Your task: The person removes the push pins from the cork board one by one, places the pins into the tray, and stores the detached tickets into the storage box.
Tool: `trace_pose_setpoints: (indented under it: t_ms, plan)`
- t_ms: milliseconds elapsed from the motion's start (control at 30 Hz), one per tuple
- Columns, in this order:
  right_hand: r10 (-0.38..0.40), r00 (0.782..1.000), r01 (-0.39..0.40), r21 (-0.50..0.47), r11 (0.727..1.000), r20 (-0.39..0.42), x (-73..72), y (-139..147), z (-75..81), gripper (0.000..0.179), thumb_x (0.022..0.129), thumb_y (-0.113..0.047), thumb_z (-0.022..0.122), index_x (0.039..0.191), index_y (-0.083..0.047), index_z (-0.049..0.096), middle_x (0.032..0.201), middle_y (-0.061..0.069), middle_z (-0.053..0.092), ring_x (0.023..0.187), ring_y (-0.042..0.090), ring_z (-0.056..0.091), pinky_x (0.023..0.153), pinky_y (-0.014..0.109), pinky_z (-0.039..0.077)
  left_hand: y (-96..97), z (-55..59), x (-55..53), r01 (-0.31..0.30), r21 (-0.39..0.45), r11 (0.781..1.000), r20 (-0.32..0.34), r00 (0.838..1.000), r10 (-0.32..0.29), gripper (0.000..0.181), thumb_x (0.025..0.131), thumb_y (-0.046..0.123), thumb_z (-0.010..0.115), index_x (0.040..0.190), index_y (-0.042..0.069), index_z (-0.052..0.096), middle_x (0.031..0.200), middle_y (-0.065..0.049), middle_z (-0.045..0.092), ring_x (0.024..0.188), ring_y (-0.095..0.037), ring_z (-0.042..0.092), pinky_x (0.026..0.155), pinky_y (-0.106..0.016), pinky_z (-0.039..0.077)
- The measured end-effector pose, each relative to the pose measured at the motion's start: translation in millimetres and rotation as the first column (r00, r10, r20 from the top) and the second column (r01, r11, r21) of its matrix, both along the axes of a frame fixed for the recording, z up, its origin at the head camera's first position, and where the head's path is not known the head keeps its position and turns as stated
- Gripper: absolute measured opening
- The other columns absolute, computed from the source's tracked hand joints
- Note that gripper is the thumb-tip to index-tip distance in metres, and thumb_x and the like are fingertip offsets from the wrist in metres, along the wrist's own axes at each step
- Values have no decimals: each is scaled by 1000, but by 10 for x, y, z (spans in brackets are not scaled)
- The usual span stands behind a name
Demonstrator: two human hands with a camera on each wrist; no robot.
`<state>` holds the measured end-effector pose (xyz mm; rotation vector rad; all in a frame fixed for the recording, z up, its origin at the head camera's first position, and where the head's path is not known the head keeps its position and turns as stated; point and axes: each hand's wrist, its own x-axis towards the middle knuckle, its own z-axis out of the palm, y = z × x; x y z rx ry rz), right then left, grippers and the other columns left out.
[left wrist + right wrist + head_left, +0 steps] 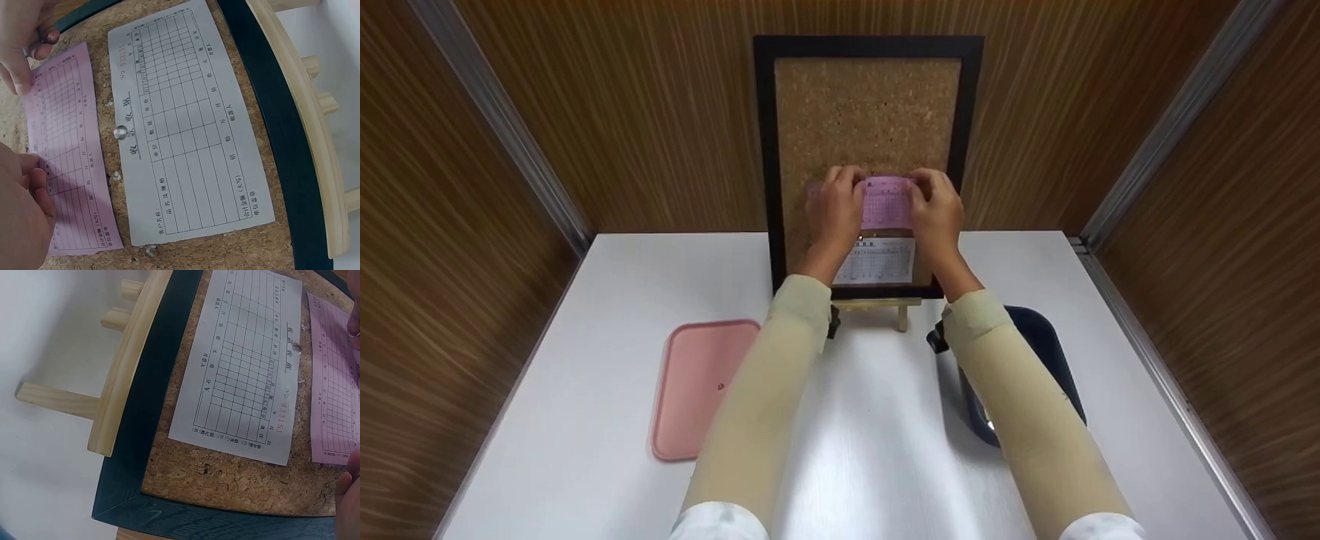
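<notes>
Between hands (838,206) (939,210), pink form (887,206)

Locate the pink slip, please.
In the head view, the pink slip is over the corkboard, above the white slip, partly behind the left hand, right hand at its right end.

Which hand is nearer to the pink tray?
The left. The left hand is up at the pink paper's left end, beyond the pink tray and to its right. The right hand is farther right, at the paper's other end.
</notes>
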<state>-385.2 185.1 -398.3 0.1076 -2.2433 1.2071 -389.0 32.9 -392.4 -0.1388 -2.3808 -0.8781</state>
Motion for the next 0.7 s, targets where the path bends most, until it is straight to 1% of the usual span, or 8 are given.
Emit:
trace_pose_setpoints:
  t_ms: [167, 233, 467, 567, 700]
  plan:
    - [18, 999, -18, -8, 1000, -29, -3, 5, -5, 17, 102, -17, 61, 115, -7, 66, 113, 6, 65, 100, 15, 60, 90, 31, 50, -10, 12, -2, 21, 21, 1000, 10, 1000, -22, 19, 102, 27, 60, 114, 18, 72, 114, 1, 70, 102, -14, 67, 89, -36, 50]
    - [19, 1000, -19, -11, 1000, -24, -9, 9, -9, 18, 102, -18, 61, 114, -7, 67, 113, 5, 65, 99, 15, 60, 89, 30, 50, -11, 12, -8, 22, 22, 1000, 11, 1000, -22, 19, 102, 27, 60, 114, 18, 73, 113, 1, 70, 102, -14, 67, 89, -36, 50]
    - [9, 1000, -9, -9, 1000, -5, -17, 8, -1, 17, 102, -23, 61, 113, -11, 67, 111, 2, 64, 96, 13, 58, 85, 28, 47, -18, -10, -12, 17, 12, 1000, 6, 1000, -17, 17, 101, 26, 63, 109, 17, 74, 108, 2, 72, 97, -14, 68, 85, -37, 51]
    - [18, 1000, -18, -15, 1000, -2, -16, 6, 6, 17, 102, -23, 61, 113, -11, 67, 110, 1, 64, 95, 12, 57, 84, 27, 47, -18, -16, -11, 12, 18, 1000, 18, 1000, -12, 17, 102, 28, 62, 108, 18, 74, 108, 3, 71, 97, -14, 68, 83, -37, 51]
    - [33, 999, -33, -35, 999, 1, -22, 16, -5, 17, 102, -23, 61, 113, -11, 67, 110, 1, 63, 94, 11, 57, 83, 26, 47, -35, -12, -12, 12, 44, 999, 40, 999, -14, 17, 102, 28, 61, 109, 20, 74, 109, 4, 71, 99, -14, 67, 84, -39, 51]
